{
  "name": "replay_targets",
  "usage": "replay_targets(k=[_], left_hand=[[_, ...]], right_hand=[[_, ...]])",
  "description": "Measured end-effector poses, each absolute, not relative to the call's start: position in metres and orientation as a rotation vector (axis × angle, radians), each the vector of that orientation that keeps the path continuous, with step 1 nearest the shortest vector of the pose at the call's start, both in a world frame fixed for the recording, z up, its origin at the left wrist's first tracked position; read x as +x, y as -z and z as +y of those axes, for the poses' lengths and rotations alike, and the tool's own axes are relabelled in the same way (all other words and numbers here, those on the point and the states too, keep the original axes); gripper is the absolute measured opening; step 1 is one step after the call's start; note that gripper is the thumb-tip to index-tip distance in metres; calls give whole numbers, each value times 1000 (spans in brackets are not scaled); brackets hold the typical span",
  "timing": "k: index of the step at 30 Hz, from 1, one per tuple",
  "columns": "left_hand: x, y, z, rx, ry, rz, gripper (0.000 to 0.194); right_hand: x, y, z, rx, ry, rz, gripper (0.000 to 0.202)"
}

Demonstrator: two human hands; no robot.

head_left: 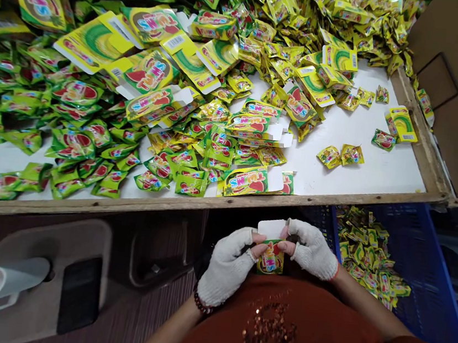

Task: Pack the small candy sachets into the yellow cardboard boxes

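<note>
A small printed candy box (271,257) with a raised white flap is held upright close to my body, below the table edge. My left hand (229,260), in a white glove with bare fingertips, pinches its left side. On the opposite side my right hand (312,249), gloved the same way, grips it with thumb and fingertips. Whether anything lies inside the box cannot be seen. Nearest on the table are a flat candy box (248,180) at the front edge and a stack of boxes (251,125) behind it.
Green candy packets (71,144) heap on the left of the white table (328,181), yellow ones (291,6) at the back. A wooden rim (355,198) edges it. A blue crate (422,262) holds packed boxes at right. A white mug (2,280) and phone (80,295) rest lower left.
</note>
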State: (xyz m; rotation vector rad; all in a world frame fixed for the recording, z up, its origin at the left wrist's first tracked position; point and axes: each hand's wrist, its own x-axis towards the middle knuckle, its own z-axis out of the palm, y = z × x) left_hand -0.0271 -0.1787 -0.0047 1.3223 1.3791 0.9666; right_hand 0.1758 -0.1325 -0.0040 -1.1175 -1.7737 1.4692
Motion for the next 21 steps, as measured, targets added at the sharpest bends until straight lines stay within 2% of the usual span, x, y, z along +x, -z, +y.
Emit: replay_targets(k=[2, 4, 6, 8, 10, 14, 21], left_hand=[[-25, 3, -177, 1222, -965, 1376, 20], [-22, -2, -172, 1037, -966, 1329, 33], [-21, -7, -167, 905, -952, 1256, 50], [-22, -11, -162, 905, -915, 1234, 59], [-23, -13, -160, 972, -881, 1262, 60], [-25, -13, -161, 1100, -816, 1302, 56], [-26, -16, -165, 1353, -737, 1331, 50]], right_hand=[[174, 2, -130, -1113, -1469, -1713, 26], [171, 3, -128, -1100, -1521, -1561, 30], [170, 4, -126, -1106, -1520, -1524, 44], [172, 2, -124, -1104, -1452, -1688, 41], [175, -3, -123, -1064, -1378, -1860, 29], [178, -19, -121, -1075, -1365, -1932, 30], [175, -22, -119, -1172, -1337, -1916, 21]])
